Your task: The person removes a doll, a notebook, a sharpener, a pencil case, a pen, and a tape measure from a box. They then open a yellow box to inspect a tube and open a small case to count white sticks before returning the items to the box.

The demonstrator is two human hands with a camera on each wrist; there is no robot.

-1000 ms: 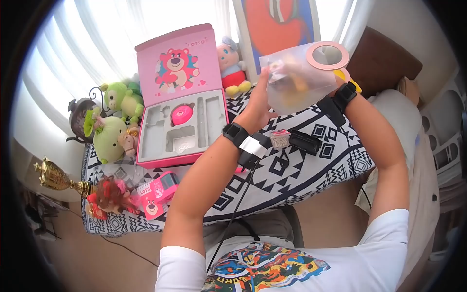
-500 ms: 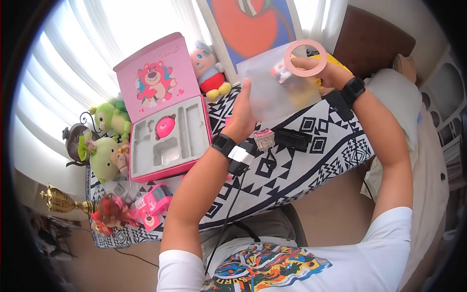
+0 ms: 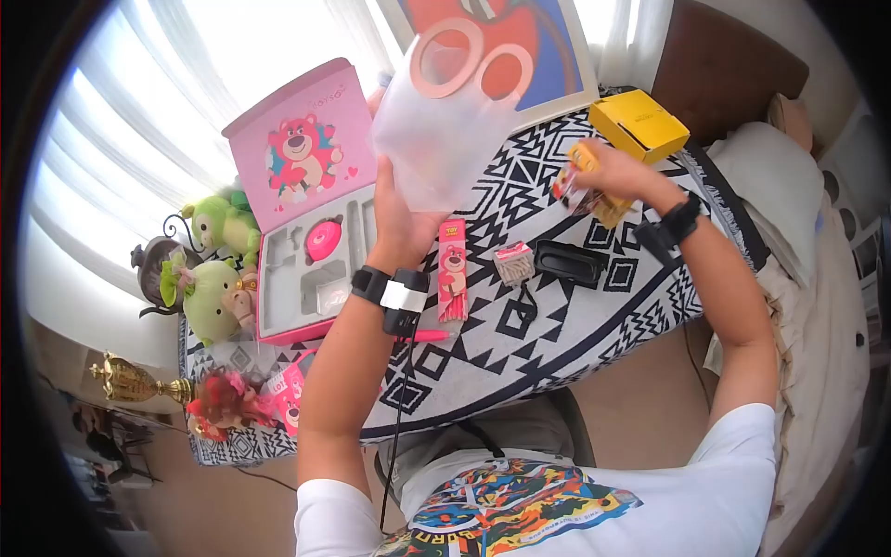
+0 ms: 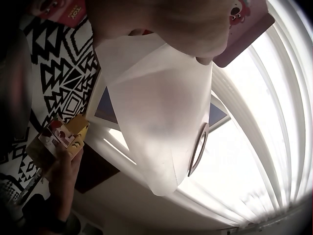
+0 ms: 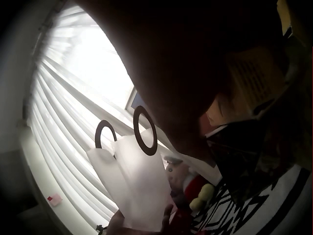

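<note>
My left hand (image 3: 404, 218) grips a frosted translucent bag (image 3: 436, 153) by its lower side, thumb along the edge. Two pink ring handles (image 3: 447, 58) stand up from the bag's top. In the left wrist view the bag (image 4: 156, 103) spreads out below the hand. Off to the right, my right hand (image 3: 624, 176) holds a yellow pack printed with red and white pictures (image 3: 574, 190), above the patterned cloth. The left wrist view also shows this pack (image 4: 61, 139) in the fingers. Its exact kind is hard to tell.
A yellow box (image 3: 640, 125) lies behind the right hand. A pink bear gift box (image 3: 316, 246) stands open at left, with plush toys (image 3: 212, 302) beside it. Nearer are a bear-printed pencil pack (image 3: 452, 269), cotton swabs (image 3: 513, 264) and a black case (image 3: 568, 264).
Colourful contents showed through the bag before; now the right hand is apart from it, holding the yellow pack. The bag has moved left and up with my left hand. The yellow box has come into view.
</note>
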